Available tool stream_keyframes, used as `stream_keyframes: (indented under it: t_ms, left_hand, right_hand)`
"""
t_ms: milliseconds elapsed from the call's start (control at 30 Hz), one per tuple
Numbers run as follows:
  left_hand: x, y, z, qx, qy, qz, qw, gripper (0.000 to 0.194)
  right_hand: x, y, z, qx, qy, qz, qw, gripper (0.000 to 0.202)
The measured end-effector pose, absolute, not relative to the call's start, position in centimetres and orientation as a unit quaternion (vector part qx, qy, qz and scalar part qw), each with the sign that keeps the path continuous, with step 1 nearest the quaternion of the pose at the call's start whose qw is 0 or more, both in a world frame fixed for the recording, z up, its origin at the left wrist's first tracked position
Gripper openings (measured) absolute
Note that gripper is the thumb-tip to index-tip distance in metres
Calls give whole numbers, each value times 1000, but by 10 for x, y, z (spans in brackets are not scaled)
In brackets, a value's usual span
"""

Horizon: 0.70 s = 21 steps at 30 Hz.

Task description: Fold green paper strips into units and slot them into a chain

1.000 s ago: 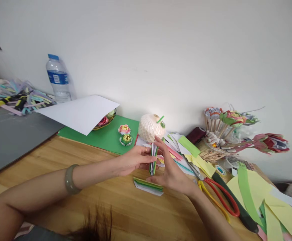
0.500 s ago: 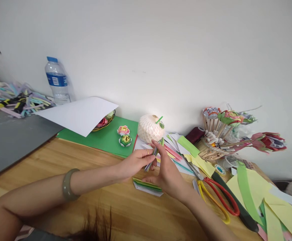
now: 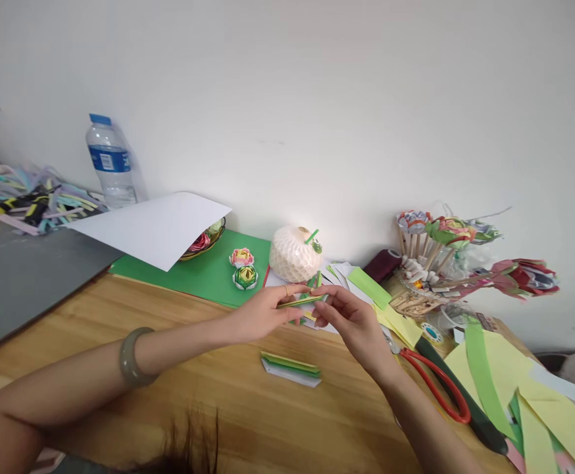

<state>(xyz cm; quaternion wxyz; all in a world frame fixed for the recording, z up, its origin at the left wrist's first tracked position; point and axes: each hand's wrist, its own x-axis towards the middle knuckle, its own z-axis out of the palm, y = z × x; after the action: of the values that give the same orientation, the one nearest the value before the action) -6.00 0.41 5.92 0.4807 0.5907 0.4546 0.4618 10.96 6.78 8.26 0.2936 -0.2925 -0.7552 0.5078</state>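
Observation:
Between my two hands is a narrow folded strip of paper (image 3: 301, 301), green and yellow along its edge. My left hand (image 3: 262, 314) pinches its left end, a ring on one finger. At the other end, the fingertips of my right hand (image 3: 347, 317) are closed on the strip. Below them on the wooden table (image 3: 208, 395) lies another folded paper piece (image 3: 291, 368) in green and white. Two small folded-paper flowers, one pink (image 3: 242, 257) and one green (image 3: 245, 278), rest on a green sheet (image 3: 203, 284). Behind my hands sits a round item in white foam netting (image 3: 295, 255).
Red-and-yellow-handled scissors (image 3: 440, 388) lie by my right forearm, near yellow paper sheets (image 3: 479, 355). Paper flowers (image 3: 452, 232) stand at the back right. A water bottle (image 3: 111, 164), a white sheet (image 3: 154, 227) and paper strips (image 3: 65, 191) are on the left.
The strip has turned from steeply tilted to nearly level. My right hand has moved up and right, from over the folded piece on the table to the strip's right end.

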Motion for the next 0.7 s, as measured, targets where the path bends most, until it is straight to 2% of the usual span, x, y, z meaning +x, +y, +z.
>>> stream_keyframes:
  t_ms: [167, 300, 467, 700]
  left_hand:
    - [-67, 7, 67, 571, 476, 437, 507, 42]
    - [-71, 8, 69, 490, 463, 444, 591, 40]
    - [-75, 6, 73, 446, 432, 368, 692, 34]
    - [-74, 4, 70, 514, 431, 375, 640, 32]
  right_hand:
    - [112, 76, 82, -281, -710, 562, 318, 22]
    - [113, 80, 77, -254, -700, 580, 330, 16]
    - [114, 78, 77, -232, -717, 585, 299, 15]
    - [112, 78, 75, -221, -742, 563, 289, 24]
